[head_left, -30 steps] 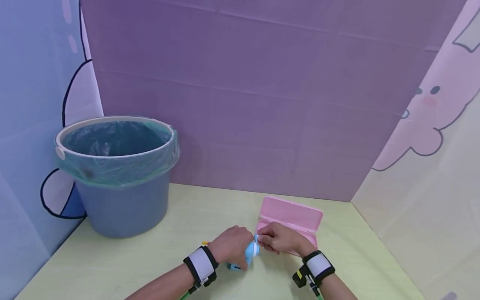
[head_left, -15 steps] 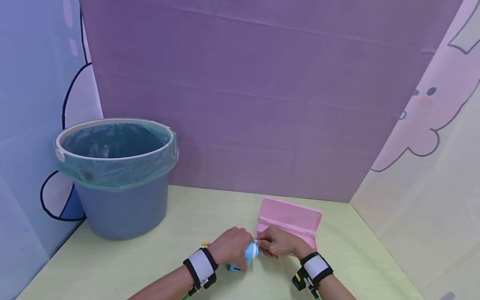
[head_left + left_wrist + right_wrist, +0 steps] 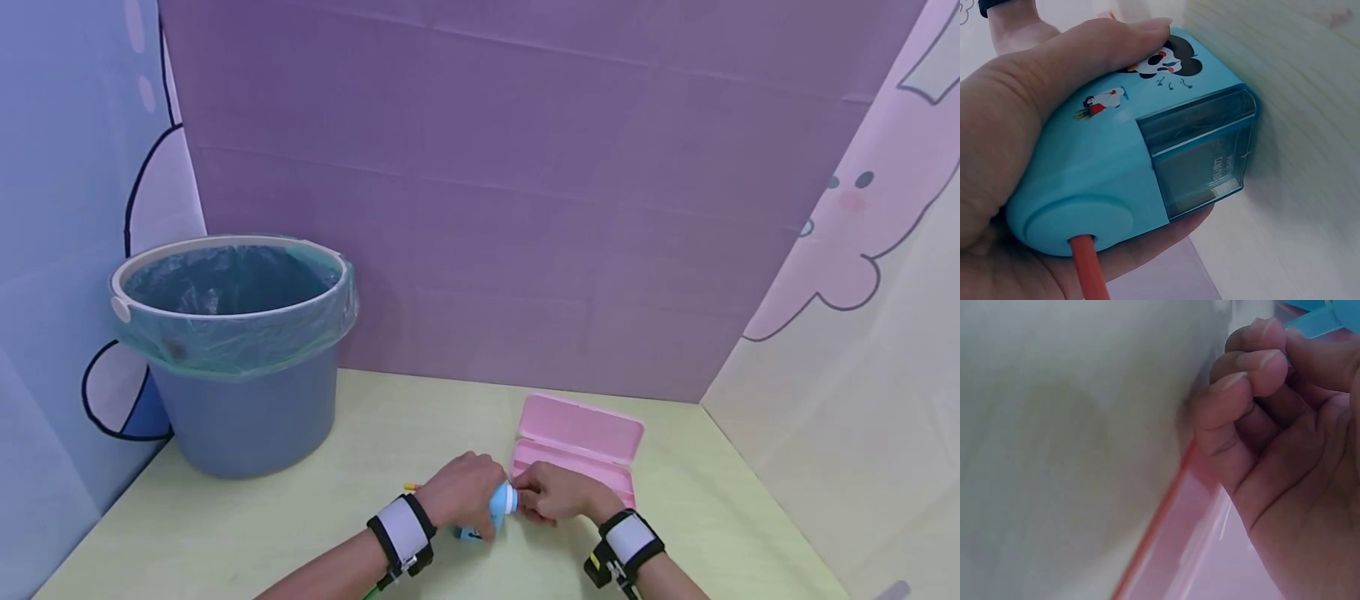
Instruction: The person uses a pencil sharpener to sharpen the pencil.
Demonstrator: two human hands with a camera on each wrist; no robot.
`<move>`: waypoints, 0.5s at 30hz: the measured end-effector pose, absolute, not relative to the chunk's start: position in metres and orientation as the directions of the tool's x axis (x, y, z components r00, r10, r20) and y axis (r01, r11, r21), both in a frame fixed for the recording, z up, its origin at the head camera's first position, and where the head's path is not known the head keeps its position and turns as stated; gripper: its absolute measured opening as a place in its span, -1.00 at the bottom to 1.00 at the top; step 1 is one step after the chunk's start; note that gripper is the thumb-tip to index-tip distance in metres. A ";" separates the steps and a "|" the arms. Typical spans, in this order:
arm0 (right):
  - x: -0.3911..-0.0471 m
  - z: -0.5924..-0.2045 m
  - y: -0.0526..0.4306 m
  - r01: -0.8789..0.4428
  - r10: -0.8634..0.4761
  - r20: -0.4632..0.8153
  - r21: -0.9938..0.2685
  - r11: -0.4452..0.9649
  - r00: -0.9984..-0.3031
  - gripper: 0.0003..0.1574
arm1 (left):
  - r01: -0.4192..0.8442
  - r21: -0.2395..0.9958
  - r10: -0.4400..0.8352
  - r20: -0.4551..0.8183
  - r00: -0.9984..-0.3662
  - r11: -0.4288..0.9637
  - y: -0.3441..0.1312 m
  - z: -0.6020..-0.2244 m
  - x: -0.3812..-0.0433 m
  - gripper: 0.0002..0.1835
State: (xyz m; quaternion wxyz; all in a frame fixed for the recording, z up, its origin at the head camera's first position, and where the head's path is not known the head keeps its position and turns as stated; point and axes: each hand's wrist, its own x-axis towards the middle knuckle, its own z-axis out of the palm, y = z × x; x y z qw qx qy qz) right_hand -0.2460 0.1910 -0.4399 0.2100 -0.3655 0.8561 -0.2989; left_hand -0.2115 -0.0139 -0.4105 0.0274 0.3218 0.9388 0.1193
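My left hand [image 3: 461, 493] grips a light-blue crank pencil sharpener [image 3: 1116, 150], thumb over its printed side and fingers underneath. The sharpener has a see-through shavings drawer [image 3: 1200, 156]. An orange-red pencil [image 3: 1089, 269] sticks out of the hole in its round front; in the head view only a short end shows left of the hand. On the sharpener's other side, my right hand [image 3: 557, 492] pinches the end of the blue crank arm [image 3: 1315, 322] between thumb and forefinger, the other fingers curled. In the head view the fingers hide the crank.
An open pink pencil case [image 3: 579, 427] lies just behind the right hand, lid tipped back toward the purple backdrop [image 3: 487, 208]. A blue bin [image 3: 247, 417] with a green plastic liner stands at the back left of the pale tabletop [image 3: 360, 450].
My right hand has moved slightly lower beside the sharpener, and the crank arm, earlier seen upright at its end, has turned down behind the fingers. The left hand keeps its hold.
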 end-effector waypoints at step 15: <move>-0.233 -0.441 0.189 -0.477 -0.733 -0.216 -0.636 0.607 -0.645 -0.62 | 0.567 0.243 0.586 -0.006 -0.811 0.787 -0.011 -0.413 -0.214 -0.56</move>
